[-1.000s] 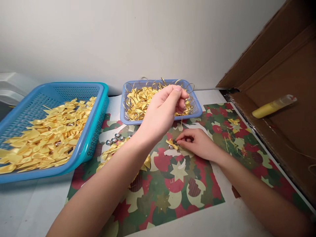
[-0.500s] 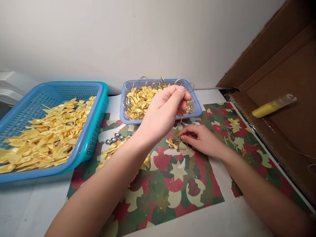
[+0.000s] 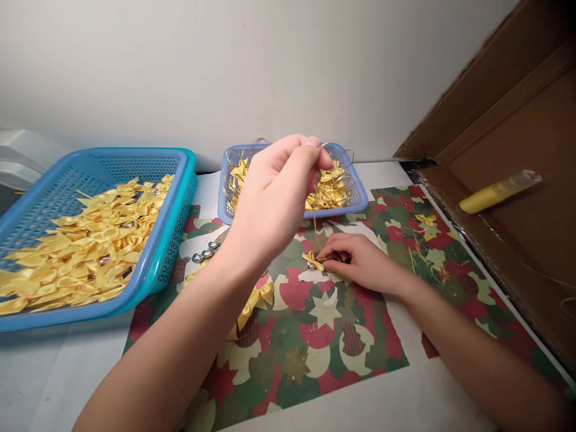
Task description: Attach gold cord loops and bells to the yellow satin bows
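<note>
My left hand [image 3: 283, 186] is raised in front of the small basket, thumb and fingers pinched together on a thin gold cord [image 3: 315, 228]. The cord runs down from it to a yellow ribbon bow [image 3: 312, 259] lying on the patterned sheet. Small silver bells [image 3: 309, 266] sit at the bow. My right hand [image 3: 357, 261] rests low on the sheet, fingertips closed on the bow's right end. Left of these, partly behind my left forearm, lie loose yellow bows [image 3: 257, 302] and several silver bells [image 3: 207, 254].
A large blue basket [image 3: 182, 174] of yellow bows stands at left, nested in a teal one. The smaller blue basket [image 3: 360, 195] at the back holds bows with gold loops. At right are cord scraps [image 3: 427, 255] and a cardboard box [image 3: 504, 114] with a yellow tube [image 3: 495, 193].
My left hand has moved left and slightly up, the cord trailing below it. My right hand has shifted slightly left and down, its fingertips closing on the bow.
</note>
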{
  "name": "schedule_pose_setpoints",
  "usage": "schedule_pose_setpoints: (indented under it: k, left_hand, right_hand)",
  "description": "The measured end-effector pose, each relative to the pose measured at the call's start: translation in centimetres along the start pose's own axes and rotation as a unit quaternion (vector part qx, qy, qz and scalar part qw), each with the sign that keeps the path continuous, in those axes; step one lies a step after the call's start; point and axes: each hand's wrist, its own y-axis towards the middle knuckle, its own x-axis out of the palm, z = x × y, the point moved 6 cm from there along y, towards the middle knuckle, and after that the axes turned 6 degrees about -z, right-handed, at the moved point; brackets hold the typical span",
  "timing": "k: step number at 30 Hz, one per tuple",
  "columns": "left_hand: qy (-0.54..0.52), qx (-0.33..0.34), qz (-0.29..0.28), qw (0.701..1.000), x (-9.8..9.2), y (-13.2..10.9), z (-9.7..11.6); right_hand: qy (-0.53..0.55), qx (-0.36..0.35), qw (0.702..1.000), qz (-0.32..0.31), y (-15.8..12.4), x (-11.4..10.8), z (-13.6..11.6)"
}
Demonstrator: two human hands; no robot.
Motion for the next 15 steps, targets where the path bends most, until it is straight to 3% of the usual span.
schedule_pose_setpoints:
  k: [3,6,10,12,15]
  left_hand:
    - [0.204,-0.048,-0.089,0.974,-0.4,-0.6,-0.1]
    - [0.385,-0.097,-0.204,0.895,-0.8,-1.9,-1.4]
    - [0.555,-0.166,-0.257,0.774,-1.0,-3.0,-3.4]
    - [0.607,-0.172,-0.272,0.727,-0.2,-3.1,-3.9]
    - [0.598,-0.130,-0.324,0.722,1.9,-3.1,-4.2]
  right_hand:
    - [-0.006,-0.004,1.000,0.006,0.0,0.0,-0.2]
    - [-0.017,-0.015,1.000,0.008,0.0,0.0,-0.5]
    - [-0.028,-0.017,0.999,0.009,0.1,0.1,-0.5]
    - [-0.032,-0.015,0.999,0.011,0.1,0.2,-0.5]
    - [-0.035,-0.022,0.999,0.016,0.2,0.2,-0.5]
